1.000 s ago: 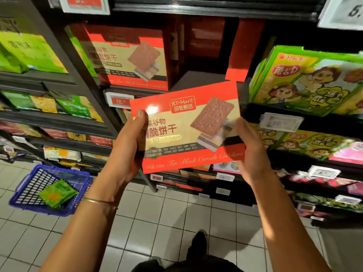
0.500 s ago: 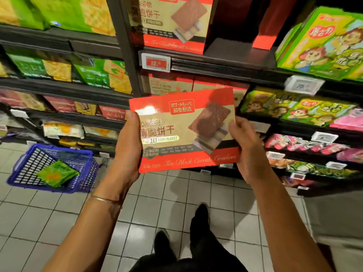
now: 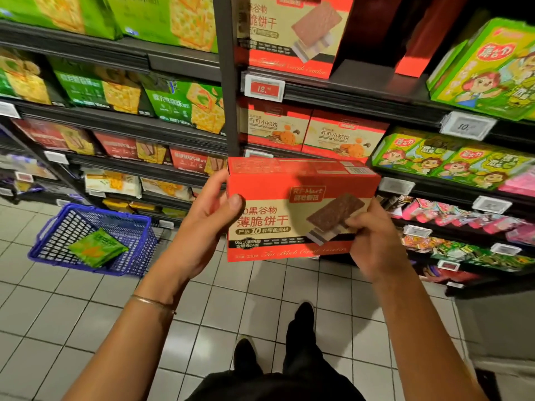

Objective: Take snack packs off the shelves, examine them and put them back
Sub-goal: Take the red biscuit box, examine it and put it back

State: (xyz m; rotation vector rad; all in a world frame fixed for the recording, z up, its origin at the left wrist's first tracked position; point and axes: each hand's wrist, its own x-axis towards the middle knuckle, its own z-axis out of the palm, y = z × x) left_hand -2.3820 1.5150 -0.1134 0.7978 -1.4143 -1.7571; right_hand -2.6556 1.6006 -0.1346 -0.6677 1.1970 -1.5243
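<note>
A red and beige cracker box [image 3: 289,227] with a brown cracker picture is held in front of me at waist height, tilted so its top face with a barcode shows. My left hand [image 3: 208,218] grips its left edge, thumb on the front. My right hand [image 3: 373,241] grips the lower right corner, fingers over the front. A matching box [image 3: 292,33] stands on the upper shelf, beside an empty gap [image 3: 367,73] on that shelf.
Dark shelves [image 3: 179,125] full of green, red and pink snack packs run from left to right. A blue basket [image 3: 95,238] with a green pack inside sits on the tiled floor at left. My dark shoes [image 3: 301,319] are below the box.
The box has come lower and tipped its top face toward me. My right hand has slid onto the front lower corner. The view has dropped toward the lower shelves.
</note>
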